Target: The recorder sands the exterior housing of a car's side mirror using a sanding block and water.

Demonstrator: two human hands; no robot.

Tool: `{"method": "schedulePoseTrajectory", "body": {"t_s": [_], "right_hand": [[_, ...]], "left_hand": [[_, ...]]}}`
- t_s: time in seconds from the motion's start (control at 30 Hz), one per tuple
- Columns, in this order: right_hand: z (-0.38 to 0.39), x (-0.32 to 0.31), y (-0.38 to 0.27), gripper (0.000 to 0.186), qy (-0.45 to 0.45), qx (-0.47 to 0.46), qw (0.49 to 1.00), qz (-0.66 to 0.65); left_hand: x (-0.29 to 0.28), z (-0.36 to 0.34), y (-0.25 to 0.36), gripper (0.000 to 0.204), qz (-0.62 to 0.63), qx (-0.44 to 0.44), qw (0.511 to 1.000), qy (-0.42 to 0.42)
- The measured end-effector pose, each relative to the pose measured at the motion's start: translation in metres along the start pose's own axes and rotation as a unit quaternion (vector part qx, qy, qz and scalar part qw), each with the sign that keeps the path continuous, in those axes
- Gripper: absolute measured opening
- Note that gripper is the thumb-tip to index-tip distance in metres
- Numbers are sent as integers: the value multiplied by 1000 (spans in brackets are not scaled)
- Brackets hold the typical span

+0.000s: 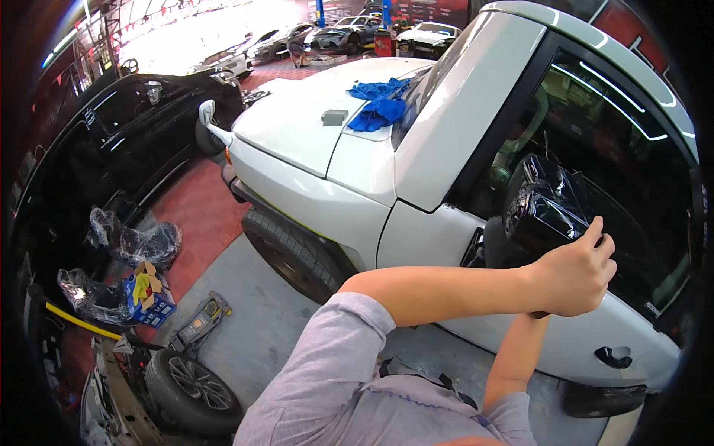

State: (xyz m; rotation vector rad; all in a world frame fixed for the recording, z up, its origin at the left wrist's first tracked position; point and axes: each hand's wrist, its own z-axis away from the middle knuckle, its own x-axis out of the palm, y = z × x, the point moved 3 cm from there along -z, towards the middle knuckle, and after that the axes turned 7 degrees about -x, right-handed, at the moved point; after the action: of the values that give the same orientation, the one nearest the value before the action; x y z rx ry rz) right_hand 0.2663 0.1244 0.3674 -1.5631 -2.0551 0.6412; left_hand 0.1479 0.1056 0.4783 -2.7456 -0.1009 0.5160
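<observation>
A side mirror (547, 201) sticks out from the door of a white off-road vehicle (349, 189). Glossy, creased black film (558, 212) appears to cover it. My left arm reaches across to the mirror's lower outer corner, where my left hand (576, 271) is closed, its fingers curled at the film's edge. What lies inside the fingers is mostly hidden. From below, my right forearm rises toward the same spot; the right hand is behind my left hand, so its fingers do not show. Beneath the mirror is the door handle (613, 357).
Blue cloths (378, 104) and a small grey block (335, 117) lie on the hood. At left are a black car (111, 134), plastic-wrapped parts (137, 234), a blue box (150, 296), a floor jack (201, 323) and a loose wheel (195, 390). More cars stand far back.
</observation>
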Motion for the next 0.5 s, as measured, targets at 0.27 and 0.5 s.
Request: {"method": "schedulePoseTrajectory", "body": {"t_s": [0.27, 0.5], "right_hand": [[16, -9, -10, 47, 124, 86, 986, -66], [59, 23, -35, 50, 192, 169, 955, -150]], "left_hand": [[-51, 29, -31, 25, 193, 32, 978, 74], [-84, 56, -88, 22, 374, 83, 910, 161]]}}
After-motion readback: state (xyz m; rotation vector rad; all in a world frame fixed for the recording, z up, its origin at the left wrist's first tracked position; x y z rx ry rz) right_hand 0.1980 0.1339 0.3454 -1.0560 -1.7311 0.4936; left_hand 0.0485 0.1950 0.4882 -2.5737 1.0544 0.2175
